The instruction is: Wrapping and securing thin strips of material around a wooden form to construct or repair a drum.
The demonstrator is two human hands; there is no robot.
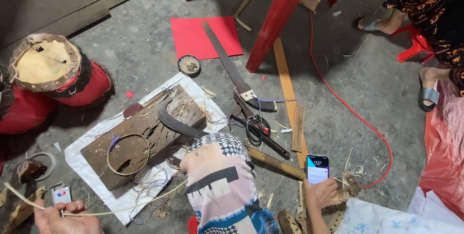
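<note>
Near bottom-left corner, left hand (65, 220) pinched thin bamboo strip (104, 211); right hand (323, 193) gripped phone (317, 168). Better keep strip taut, away from curved knife (181, 126).

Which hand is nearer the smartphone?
Right. The right hand sits just below the smartphone, seemingly propping it; the left hand is far off at bottom left, pinching a thin strip.

Left hand (65, 220) partly off-frame

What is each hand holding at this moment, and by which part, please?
Left hand pinches a thin pale strip near one end; right hand grips a phone by its lower edge.
</note>
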